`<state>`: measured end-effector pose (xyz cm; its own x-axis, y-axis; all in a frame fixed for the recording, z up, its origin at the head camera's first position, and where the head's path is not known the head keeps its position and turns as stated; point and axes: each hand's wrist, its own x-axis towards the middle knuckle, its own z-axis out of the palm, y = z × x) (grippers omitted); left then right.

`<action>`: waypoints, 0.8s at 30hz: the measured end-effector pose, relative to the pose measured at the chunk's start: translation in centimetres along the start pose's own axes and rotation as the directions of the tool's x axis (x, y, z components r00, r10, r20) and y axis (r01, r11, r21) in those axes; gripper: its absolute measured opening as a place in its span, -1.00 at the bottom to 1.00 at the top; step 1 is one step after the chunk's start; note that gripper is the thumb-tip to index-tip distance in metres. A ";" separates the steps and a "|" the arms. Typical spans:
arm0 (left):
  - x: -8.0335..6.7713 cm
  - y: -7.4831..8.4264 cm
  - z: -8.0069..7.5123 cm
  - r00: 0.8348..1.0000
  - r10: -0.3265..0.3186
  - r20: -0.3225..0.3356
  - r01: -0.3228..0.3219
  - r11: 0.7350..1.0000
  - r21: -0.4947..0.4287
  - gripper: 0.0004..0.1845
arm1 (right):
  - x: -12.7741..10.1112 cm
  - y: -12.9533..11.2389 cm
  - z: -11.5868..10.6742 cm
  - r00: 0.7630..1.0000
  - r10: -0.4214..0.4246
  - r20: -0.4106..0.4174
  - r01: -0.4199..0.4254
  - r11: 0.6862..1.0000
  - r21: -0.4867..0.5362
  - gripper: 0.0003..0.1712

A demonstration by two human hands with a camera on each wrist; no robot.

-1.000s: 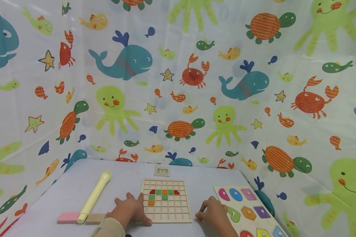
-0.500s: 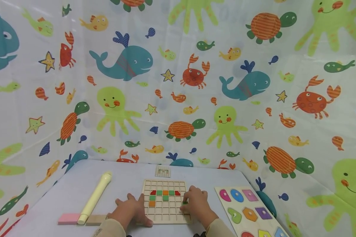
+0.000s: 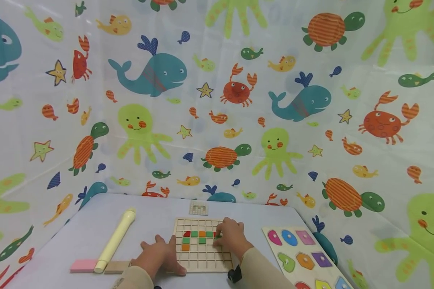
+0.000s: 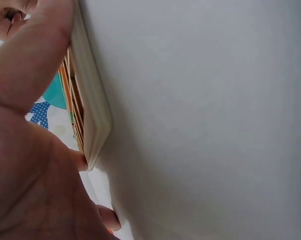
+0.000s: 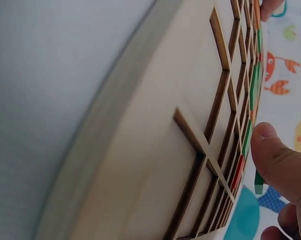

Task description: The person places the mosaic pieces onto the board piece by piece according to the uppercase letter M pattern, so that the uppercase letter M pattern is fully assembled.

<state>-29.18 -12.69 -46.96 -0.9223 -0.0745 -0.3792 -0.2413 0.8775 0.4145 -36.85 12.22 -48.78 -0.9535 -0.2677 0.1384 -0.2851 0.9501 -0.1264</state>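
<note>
A square wooden grid board lies on the white table, with red, green and orange tiles in its upper cells. My left hand is spread at the board's left front corner. Its thumb lies along the front edge, and fingertips touch the left side. Over the right part of the board, my right hand pinches a small green tile between thumb and fingers, close to the red tile at the right end of the upper row. That hand partly hides the right-hand cells.
A small pattern card lies behind the board. To the left are a pale yellow stick, a pink block and a tan block. A shape puzzle board lies to the right. A sea-animal curtain surrounds the table.
My right hand has moved left and away from me, from the table beside the board to over its right columns, carrying the green tile. The left hand has stayed at the corner.
</note>
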 end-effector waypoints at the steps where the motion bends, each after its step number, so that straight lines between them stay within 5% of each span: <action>1: 0.0 0.0 0.0 1.000 -0.002 0.000 0.002 1.000 0.000 0.40 | 0.1 0.0 0.0 1.000 -0.004 0.001 0.004 1.000 0.000 -0.67; 24: 0.2 0.2 0.1 1.000 -0.025 0.010 0.025 1.000 -0.008 0.39 | 0.2 -0.2 -0.3 0.998 0.003 0.060 -0.005 1.000 0.026 -0.69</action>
<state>-29.40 -12.46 -47.02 -0.9127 -0.0916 -0.3981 -0.2668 0.8717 0.4111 -36.93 12.03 -48.48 -0.9586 -0.2737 0.0785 -0.2828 0.9470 -0.1526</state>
